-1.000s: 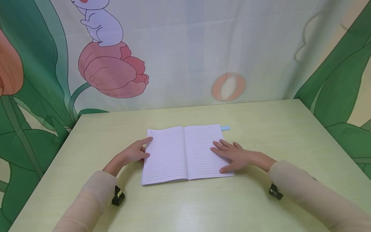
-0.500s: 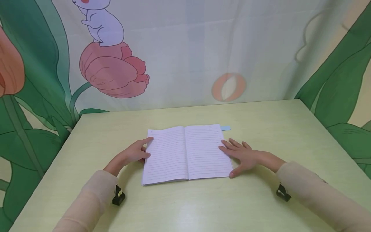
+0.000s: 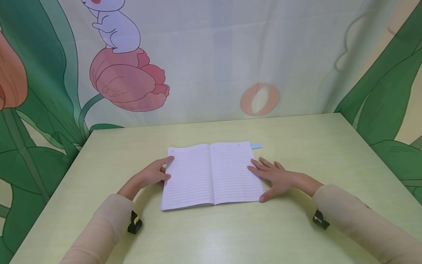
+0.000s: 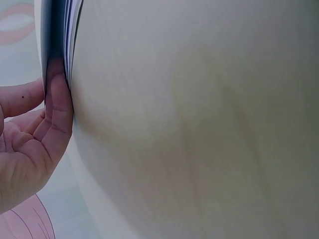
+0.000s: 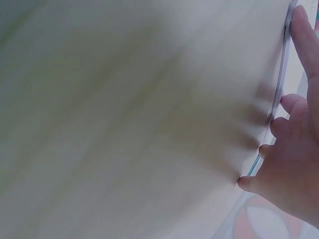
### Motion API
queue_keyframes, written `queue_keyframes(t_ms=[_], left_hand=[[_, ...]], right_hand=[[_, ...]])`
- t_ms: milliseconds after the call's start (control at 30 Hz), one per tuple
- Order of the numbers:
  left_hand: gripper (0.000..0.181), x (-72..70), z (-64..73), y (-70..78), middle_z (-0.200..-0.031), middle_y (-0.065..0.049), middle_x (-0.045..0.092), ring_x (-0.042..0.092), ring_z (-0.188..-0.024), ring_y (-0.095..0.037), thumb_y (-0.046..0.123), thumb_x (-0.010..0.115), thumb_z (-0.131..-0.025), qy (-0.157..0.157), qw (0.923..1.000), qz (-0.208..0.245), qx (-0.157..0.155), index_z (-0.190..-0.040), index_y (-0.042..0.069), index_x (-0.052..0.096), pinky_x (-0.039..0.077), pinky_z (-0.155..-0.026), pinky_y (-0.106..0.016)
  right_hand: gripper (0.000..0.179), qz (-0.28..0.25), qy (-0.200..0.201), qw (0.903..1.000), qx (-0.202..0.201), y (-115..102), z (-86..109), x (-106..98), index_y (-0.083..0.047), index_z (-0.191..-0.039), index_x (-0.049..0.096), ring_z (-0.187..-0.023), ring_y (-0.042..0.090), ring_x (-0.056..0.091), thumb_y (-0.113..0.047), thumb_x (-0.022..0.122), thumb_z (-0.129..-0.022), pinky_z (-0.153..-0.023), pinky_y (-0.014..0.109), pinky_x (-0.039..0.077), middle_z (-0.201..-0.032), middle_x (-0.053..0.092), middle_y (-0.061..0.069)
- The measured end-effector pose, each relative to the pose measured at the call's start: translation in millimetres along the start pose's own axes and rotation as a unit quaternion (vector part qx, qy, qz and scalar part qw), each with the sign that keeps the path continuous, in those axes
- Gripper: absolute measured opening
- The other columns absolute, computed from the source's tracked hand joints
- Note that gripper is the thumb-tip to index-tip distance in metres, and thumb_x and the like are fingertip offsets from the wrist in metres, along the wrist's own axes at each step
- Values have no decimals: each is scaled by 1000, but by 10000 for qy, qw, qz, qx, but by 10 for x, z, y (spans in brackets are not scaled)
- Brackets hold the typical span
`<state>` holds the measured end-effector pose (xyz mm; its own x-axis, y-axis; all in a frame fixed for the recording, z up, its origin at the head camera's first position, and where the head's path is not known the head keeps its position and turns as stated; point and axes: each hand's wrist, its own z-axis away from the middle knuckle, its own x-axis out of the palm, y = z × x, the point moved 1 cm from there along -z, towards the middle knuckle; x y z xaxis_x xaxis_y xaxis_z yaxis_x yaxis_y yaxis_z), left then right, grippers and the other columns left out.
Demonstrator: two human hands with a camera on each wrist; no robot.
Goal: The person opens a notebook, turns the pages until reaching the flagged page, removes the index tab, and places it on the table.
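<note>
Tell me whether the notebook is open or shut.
Open. The notebook lies with two lined pages side by side, a fold between them.

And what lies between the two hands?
In the head view, the open lined notebook lies between the left hand and the right hand, touching both.

notebook (image 3: 212, 176): matt paper | table (image 3: 211, 234): smooth (faintly glossy) | sleeves (image 3: 99, 227): cloth

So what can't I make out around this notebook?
Head view: top marks on the notebook, too small to read.
Head view: some fingertips of the left hand, hidden under the notebook.
Head view: rest of the blue strip, hidden by the notebook.
Right wrist view: wrist of the right hand, cut off by the right edge.
</note>
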<state>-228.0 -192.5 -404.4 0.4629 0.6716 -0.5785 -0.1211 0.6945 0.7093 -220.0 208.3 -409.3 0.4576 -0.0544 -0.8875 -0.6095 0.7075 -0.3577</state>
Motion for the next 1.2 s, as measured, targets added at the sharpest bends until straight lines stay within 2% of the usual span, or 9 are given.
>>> queue_keyframes(t_ms=[267,500,1200], left_hand=[[69,-6,3,-13,-91,-16,54,55,-70,-20,1,57,-87,25,10000,-3,-77,-145,9,20,46,-65,-29],[69,-1,13,3,-91,-15,54,54,-69,-20,1,56,-87,-12,10000,46,-48,-145,9,20,46,-64,-30],[68,1,0,8,-88,-15,54,54,-68,-19,0,56,-87,16,10000,15,-45,-145,9,21,46,-64,-29]], right_hand=[[105,-14,-16,10000,29,-18,-32,3,-9,-146,14,-135,38,-7,-63,63,-71,-97,66,1,-151,1,14],[102,25,82,9999,-63,-73,-58,-15,-6,-146,16,-134,40,-5,-60,63,-72,-96,67,2,-150,3,17],[103,77,48,9998,-158,-216,-234,-24,-9,-147,12,-135,36,-7,-61,62,-73,-98,64,0,-151,2,13]])
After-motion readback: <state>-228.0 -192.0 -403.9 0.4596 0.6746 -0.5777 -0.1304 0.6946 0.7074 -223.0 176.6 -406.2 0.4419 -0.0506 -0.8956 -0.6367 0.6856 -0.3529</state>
